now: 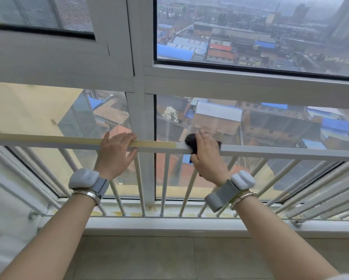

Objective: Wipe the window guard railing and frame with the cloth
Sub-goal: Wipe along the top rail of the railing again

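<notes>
Nearest the camera lies a pale tiled floor, meeting a smooth white sill that runs the full width below the glass. Two bare forearms reach up from the lower corners, each wrist carrying a rounded grey-white wrist device on a fabric strap, with a thin metal bangle just below it. The left hand rests on the railing, fingers laid over its top edge and thumb against its near face, loosely curled round the bar. Just to its right, with a short bare stretch of bar between them, the right hand grips a dark, soft, bunched cloth and presses it onto the top of the same bar. The railing is a flat, square-edged white rail; yellowish tape or film covers its top left of the cloth. Slim round white bars drop from it to the sill, with open gaps between. Behind stands the broad matte white frame, its thick upright between the hands, with glass panes beyond.
</notes>
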